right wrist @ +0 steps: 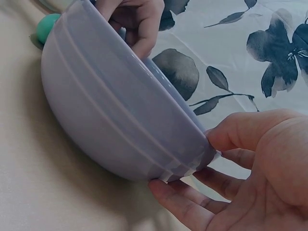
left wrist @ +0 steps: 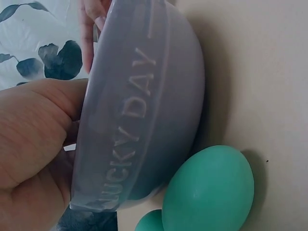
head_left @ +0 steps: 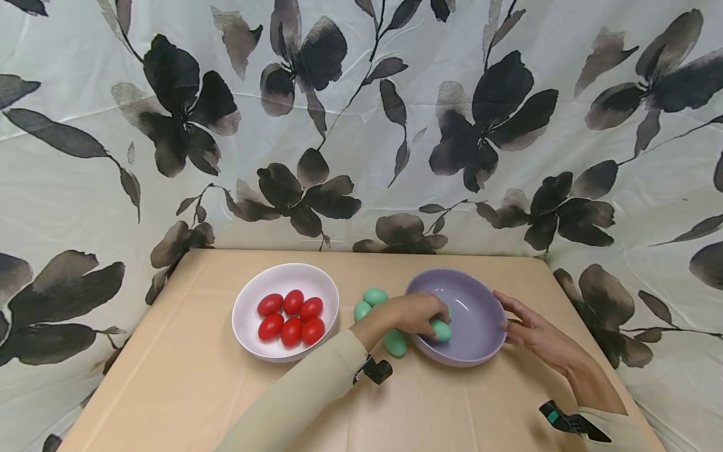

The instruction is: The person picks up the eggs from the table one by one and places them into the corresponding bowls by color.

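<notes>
A smooth, solid-green, egg-shaped piece [head_left: 440,331] is seen inside the round, glossy lavender bowl [head_left: 474,314], right by the fingers of the left hand [head_left: 415,314]; whether it is pinched cannot be told — the fingertips are hidden. The bowl's edge is gripped between thumb and fingers by the right hand [head_left: 539,336]. The egg is judged light, stiff and rather slippery — best taken round its widest part. The bowl, probably rigid, is best steadied at rim and outer wall.

red eggs [head_left: 291,331], mint-green eggs [head_left: 395,343], purple bowl [head_left: 474,320], seemingly pinkish-white bowl [head_left: 248,320], white cloth [head_left: 384,150] with blackish flowers [head_left: 504,88].
</notes>
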Demonstrator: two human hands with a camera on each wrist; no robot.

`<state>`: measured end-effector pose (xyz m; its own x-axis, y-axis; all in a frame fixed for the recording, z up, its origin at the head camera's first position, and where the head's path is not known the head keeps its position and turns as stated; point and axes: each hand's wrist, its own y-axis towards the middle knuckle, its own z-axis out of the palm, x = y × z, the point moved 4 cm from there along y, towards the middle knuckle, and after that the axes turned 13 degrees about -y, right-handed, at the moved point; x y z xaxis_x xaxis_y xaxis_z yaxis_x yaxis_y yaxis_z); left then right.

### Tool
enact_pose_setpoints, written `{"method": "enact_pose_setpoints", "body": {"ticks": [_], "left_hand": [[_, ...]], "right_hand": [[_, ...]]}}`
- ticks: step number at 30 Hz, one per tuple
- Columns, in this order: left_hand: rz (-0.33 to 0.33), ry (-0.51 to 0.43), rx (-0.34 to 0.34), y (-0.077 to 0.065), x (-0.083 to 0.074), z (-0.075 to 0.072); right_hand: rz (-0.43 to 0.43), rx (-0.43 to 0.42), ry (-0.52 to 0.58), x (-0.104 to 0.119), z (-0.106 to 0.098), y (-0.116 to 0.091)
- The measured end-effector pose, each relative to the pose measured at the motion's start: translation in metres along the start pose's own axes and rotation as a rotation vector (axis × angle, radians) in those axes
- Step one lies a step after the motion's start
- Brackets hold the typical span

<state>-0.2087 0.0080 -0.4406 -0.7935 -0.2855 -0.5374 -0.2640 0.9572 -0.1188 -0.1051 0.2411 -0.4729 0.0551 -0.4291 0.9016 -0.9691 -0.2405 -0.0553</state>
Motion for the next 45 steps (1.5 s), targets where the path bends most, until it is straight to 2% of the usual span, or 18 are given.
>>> {"method": "enact_pose_setpoints", "body": {"ticks": [10, 16, 22, 25, 33, 40, 45], "left_hand": [[-0.08, 0.034, 0.032, 0.003, 0.001, 0.007], [-0.034, 0.018, 0.013, -0.004, -0.003, 0.002], [0.056, -0.072, -0.098, -0.015, 0.004, -0.009], [0.069, -0.11, -0.165, -0.022, 0.009, -0.018], [0.024, -0.182, -0.301, -0.045, 0.029, -0.044], [-0.036, -0.276, -0.346, -0.068, 0.044, -0.051], [-0.055, -0.249, -0.359, -0.077, 0.057, -0.053]], "right_hand": [[0.027, -0.01, 0.004, -0.001, 0.0, 0.002], [0.027, -0.008, 0.012, -0.002, 0.0, 0.003], [0.021, -0.008, 0.0, -0.002, 0.001, 0.004], [0.015, -0.004, -0.008, -0.002, 0.001, 0.004], [0.008, -0.007, -0.009, 0.001, 0.001, 0.004], [0.009, -0.018, -0.008, 0.006, 0.008, -0.003], [-0.001, -0.024, -0.009, 0.006, 0.011, -0.007]]}}
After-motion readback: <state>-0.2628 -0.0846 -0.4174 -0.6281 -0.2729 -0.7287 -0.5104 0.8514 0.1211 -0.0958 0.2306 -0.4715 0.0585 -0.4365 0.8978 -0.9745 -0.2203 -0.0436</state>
